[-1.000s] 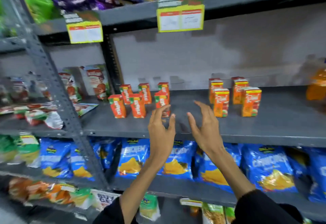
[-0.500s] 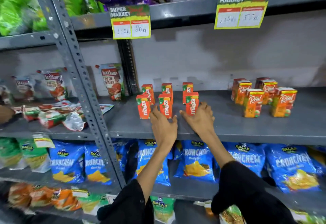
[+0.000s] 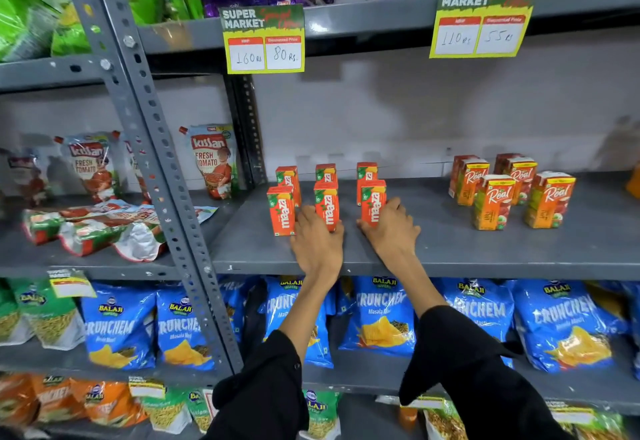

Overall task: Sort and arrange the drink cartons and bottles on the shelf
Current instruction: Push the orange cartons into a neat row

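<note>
Head view: grey metal shelf runs across the frame, both forearms in black sleeves reaching onto its front part. Largest group near the hands: six orange Maaza cartons standing upright in two rows of three, just beyond the fingertips. Well off to the right of the right hand's fingers, a cluster of Real juice cartons, upright, farther back on the same shelf.

Left hand lies palm down on the shelf, fingers together and curled round the base of the middle front carton; the front-left carton stands just left of those fingers, whether touching cannot be told. Right hand also palm down, thumb on the left side of the front-right carton and fingers wrapped behind its right side, pinching it low down. The two hands are apart, bare shelf between them.

Left of the left fingers, past the upright post, ketchup pouches stand and lie. Below the wrists, blue chip bags. Above the fingers, yellow price tag.
</note>
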Tool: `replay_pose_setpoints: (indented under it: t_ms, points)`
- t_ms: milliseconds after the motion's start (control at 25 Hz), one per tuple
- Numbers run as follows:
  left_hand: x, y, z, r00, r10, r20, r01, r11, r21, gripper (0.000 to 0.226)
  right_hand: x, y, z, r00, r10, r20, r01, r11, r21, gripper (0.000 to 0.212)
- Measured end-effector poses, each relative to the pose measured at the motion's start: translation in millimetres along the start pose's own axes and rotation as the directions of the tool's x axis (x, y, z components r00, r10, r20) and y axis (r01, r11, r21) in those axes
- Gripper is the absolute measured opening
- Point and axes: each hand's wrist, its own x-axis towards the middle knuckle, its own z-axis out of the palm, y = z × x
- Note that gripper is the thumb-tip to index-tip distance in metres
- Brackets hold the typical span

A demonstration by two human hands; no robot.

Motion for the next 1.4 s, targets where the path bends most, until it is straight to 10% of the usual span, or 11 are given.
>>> replay_pose_setpoints:
  t_ms: [520, 880, 1200, 1400]
  points:
    - [-3, 1, -1, 1.000, 0.010, -0.004, -0.010, 1.000, 0.005, 0.050, -7, 1, 1, 0.998, -0.060, -0.021, 0.058, 0.994, -0.096, 0.067]
    - [-33, -5, -11, 0.997, -0.036, -0.066, 0.022, 0.979, -0.205, 0.067, -35, 22, -19, 0.987, -0.136, -0.088, 0.151, 0.966, 0.210, 0.067]
    - [-134, 115, 37, 0.989, 0.127, -0.072, -0.144, 0.932, -0.333, 0.036, -39, 155, -101, 0.918, -0.116, -0.379, 0.256, 0.903, 0.346, 0.020]
    - [-154, 218, 95, 0.986, 0.078, 0.145, -0.024, 0.940, -0.340, 0.063, 21, 248, -157, 0.954, 0.019, -0.299, 0.052, 0.972, 0.228, 0.053]
